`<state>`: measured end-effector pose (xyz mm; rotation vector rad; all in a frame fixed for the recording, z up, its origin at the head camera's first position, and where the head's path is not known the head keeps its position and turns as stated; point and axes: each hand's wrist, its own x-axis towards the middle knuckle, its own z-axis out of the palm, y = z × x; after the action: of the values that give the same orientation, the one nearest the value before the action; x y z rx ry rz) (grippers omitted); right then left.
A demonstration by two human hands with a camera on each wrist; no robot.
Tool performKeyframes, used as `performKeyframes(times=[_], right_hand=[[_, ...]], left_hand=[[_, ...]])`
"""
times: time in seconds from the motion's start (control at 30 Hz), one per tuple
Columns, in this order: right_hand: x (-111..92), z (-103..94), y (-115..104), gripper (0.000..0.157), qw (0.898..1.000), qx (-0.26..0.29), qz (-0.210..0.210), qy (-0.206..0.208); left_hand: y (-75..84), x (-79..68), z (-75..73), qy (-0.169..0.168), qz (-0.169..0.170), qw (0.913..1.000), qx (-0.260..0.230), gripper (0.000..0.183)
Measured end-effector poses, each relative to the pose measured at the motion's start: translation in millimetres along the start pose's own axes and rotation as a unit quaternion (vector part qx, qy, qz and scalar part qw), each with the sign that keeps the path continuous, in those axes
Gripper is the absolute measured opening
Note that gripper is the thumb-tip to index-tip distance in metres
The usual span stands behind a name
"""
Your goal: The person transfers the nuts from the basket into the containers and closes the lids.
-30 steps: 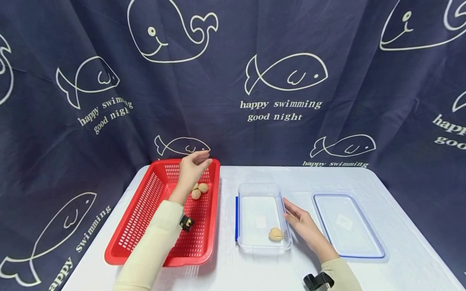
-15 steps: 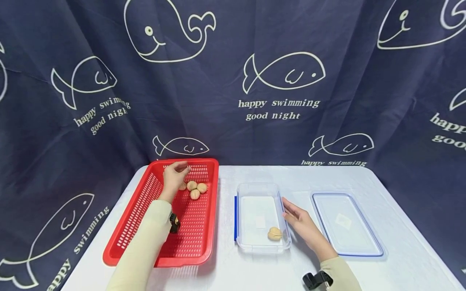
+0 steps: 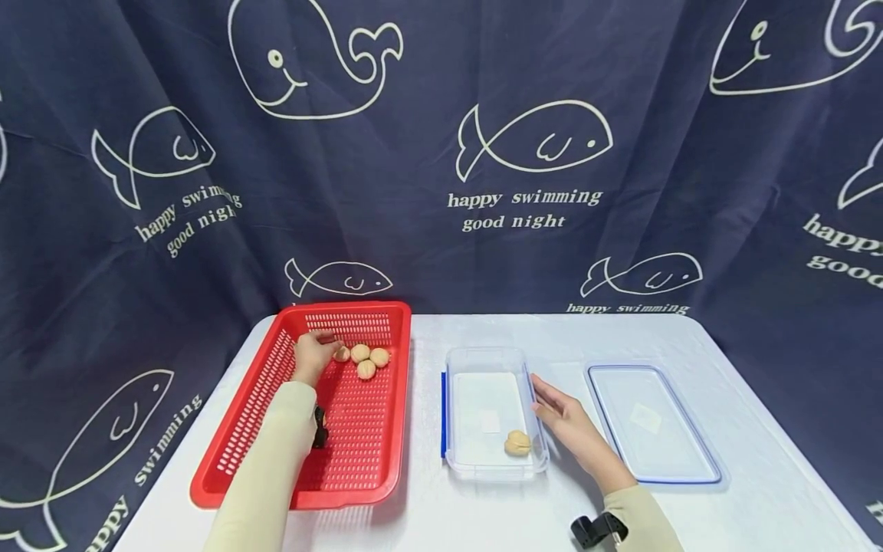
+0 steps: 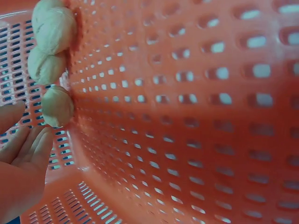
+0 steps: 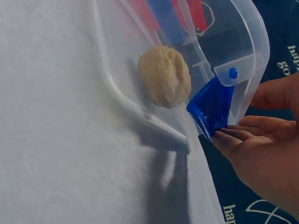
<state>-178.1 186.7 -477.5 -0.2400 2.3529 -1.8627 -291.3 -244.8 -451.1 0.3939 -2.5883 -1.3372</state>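
Observation:
In the head view my left hand (image 3: 315, 356) reaches down into the red plastic basket (image 3: 402, 399). Its thumb and fingers are spread apart just beside the nearest walnut (image 4: 57, 106), with nothing between them. Several walnuts (image 3: 366, 369) lie clustered at the basket's far end. My right hand (image 3: 569, 422) rests against the right side of the clear plastic box (image 3: 483, 471), its fingertips at the blue latch (image 5: 212, 107). Inside the box one walnut (image 3: 517, 443) lies in the near right corner.
A clear lid with a blue seal (image 3: 655, 425) lies flat on the white tablecloth (image 3: 428, 525), right of the box. Another blue latch (image 3: 444, 414) hangs along the box's left side. A dark blue curtain (image 3: 414, 153) with fish drawings hangs behind the table.
My left hand has moved left and down from above the basket's far end to beside the walnuts, uncovering more of them. The right hand stays at the box.

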Motion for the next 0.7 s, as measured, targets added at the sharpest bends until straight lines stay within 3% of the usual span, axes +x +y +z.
performKeyframes(times=[0.17, 0.3, 0.7], right_hand=[[0.2, -0.2, 0.4, 0.055, 1.000, 0.004, -0.001, -0.002], [-0.5, -0.6, 0.6, 0.055, 1.000, 0.004, 0.002, -0.003], [-0.8, 0.1, 1.6, 0.054, 1.000, 0.008, 0.003, 0.002]], left_hand=[[-5.3, 2.3, 0.9, -0.038, -0.014, 0.9983, 0.042, 0.040], [-8.1, 0.5, 1.1, -0.043, -0.011, 0.9958, 0.080, 0.040], [-8.1, -1.5, 1.8, -0.057, 0.034, 0.9881, 0.139, 0.042]])
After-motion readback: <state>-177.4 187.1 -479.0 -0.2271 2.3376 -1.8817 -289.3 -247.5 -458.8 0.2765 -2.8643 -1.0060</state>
